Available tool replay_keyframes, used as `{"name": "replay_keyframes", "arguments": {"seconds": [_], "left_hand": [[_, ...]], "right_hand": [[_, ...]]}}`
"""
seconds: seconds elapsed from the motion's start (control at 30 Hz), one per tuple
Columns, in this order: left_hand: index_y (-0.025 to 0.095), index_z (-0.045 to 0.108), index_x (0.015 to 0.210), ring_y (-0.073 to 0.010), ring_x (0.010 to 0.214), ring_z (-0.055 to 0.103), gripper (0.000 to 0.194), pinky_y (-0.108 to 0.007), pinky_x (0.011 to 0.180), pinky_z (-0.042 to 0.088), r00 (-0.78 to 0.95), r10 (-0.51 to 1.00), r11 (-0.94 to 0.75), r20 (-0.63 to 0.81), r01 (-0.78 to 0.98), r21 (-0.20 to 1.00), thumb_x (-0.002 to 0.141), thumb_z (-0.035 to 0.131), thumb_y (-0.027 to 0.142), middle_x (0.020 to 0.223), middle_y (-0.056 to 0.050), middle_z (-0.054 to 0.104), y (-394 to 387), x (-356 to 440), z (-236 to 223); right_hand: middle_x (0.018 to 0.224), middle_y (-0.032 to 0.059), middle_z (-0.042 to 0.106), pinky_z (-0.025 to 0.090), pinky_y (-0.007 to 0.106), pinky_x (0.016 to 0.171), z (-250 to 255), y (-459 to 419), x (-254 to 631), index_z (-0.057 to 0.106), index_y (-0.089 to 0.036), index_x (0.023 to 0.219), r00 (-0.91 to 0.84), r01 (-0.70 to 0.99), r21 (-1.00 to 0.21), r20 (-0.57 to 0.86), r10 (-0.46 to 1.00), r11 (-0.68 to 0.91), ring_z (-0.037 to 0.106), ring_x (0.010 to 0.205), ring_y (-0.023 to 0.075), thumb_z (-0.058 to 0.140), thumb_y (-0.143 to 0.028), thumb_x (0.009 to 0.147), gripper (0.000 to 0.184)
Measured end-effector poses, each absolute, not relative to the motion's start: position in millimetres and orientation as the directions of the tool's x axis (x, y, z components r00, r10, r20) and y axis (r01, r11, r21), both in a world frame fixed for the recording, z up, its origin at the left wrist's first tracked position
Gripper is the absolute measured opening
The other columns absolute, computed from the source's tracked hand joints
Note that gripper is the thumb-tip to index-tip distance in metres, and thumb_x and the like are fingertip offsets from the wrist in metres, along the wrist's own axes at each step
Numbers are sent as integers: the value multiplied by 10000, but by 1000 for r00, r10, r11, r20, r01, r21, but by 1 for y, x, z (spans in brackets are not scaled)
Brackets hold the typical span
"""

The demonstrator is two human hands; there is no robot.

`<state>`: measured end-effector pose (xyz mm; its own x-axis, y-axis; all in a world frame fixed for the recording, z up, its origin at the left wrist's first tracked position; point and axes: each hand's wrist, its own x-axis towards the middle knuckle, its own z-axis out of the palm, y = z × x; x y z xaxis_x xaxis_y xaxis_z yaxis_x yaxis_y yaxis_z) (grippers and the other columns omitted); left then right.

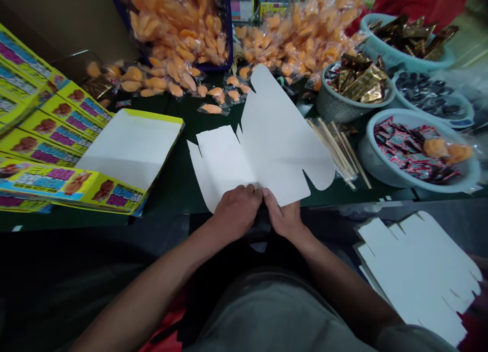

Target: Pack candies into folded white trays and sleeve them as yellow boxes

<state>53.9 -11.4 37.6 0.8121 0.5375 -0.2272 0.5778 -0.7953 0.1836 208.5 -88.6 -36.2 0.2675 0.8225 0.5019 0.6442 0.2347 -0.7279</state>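
A white die-cut cardboard box blank (280, 138) lies over the table's front edge, bent along a crease down its middle. Its left panel tilts up against the larger right panel, and notched flaps stick out at its sides. My left hand (238, 209) is closed on the near edge at the crease, knuckles upward. Right beside it, my right hand (284, 217) grips the same edge with the thumb on top and the fingers hidden underneath. To the left sits a partly folded yellow box (129, 138), its white inside facing up.
Printed yellow boxes (49, 123) are stacked at left. Orange wrapped pieces (175, 26) fill a purple crate and spread across the back. Wooden sticks (337, 148) lie near a bowl of small packets (415, 153); more bowls stand behind. Flat white blanks (419, 270) are piled at lower right.
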Motion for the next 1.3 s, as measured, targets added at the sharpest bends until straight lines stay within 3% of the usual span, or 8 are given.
{"name": "replay_keyframes", "arguments": {"seconds": [0.17, 0.4, 0.53, 0.67, 0.77, 0.87, 1.07, 1.3], "left_hand": [[158, 600, 1251, -280, 1016, 694, 411, -414, 860, 549, 851, 458, -818, -256, 516, 254, 861, 516, 60, 1149, -114, 711, 1, 54, 35], [190, 508, 1408, -291, 1103, 649, 554, -399, 844, 552, 826, 514, -815, -230, 554, 170, 880, 495, 23, 1218, -131, 676, -12, 34, 41], [217, 512, 1429, -289, 1012, 664, 554, -390, 777, 546, 799, 553, -809, -236, 583, 73, 910, 474, 27, 1154, -116, 686, -18, 21, 41], [164, 601, 1270, -278, 1009, 691, 436, -388, 820, 551, 831, 500, -828, -246, 541, 146, 873, 519, 4, 1089, -105, 711, -12, 20, 39], [164, 632, 1168, -264, 958, 701, 289, -381, 802, 541, 833, 508, -821, -217, 545, 170, 931, 519, 43, 1018, -95, 724, -9, 18, 37], [173, 640, 1094, -277, 932, 688, 175, -417, 822, 529, 819, 556, -819, -144, 569, 77, 1015, 491, 131, 970, -96, 709, -12, 9, 35], [189, 628, 1165, -268, 908, 653, 353, -436, 843, 511, 806, 561, -815, -186, 578, 46, 911, 471, -1, 1021, -104, 685, -15, -13, 32], [198, 615, 1191, -268, 937, 647, 401, -415, 842, 502, 821, 528, -824, -218, 558, 104, 878, 480, -14, 1051, -100, 676, -9, -14, 35]], "right_hand": [[998, 61, 796, 611, 399, 940, -28, -89, 219, 769, -234, 1057, 188, 603, -764, 415, 890, 229, 752, 951, 252, 623, -279, 1011, 160], [827, 50, 755, 595, 352, 784, -32, -89, 217, 739, -229, 875, 183, 660, -728, 394, 901, 184, 715, 788, 228, 620, -266, 995, 173], [933, 81, 767, 621, 382, 822, -40, -93, 216, 746, -233, 966, 131, 735, -646, 435, 891, 207, 729, 886, 258, 658, -281, 942, 104], [1126, 124, 780, 629, 467, 953, -39, -94, 209, 724, -225, 1236, 78, 759, -601, 467, 881, 252, 741, 1061, 317, 721, -391, 948, 333], [1213, 140, 775, 573, 537, 1097, -38, -91, 201, 702, -219, 1314, 158, 762, -609, 505, 849, 221, 716, 1199, 335, 705, -393, 996, 363], [1265, 157, 765, 520, 576, 1170, -37, -89, 196, 706, -194, 1320, 226, 757, -630, 506, 832, 177, 687, 1278, 341, 669, -366, 1025, 344], [1249, 161, 772, 586, 545, 1090, -33, -89, 195, 725, -208, 1313, 202, 748, -641, 466, 861, 171, 711, 1236, 343, 627, -348, 1046, 316], [1221, 164, 773, 468, 623, 1220, -41, -91, 199, 735, -196, 1257, 168, 774, -601, 502, 848, 202, 650, 1347, 354, 637, -326, 1030, 278]]}}
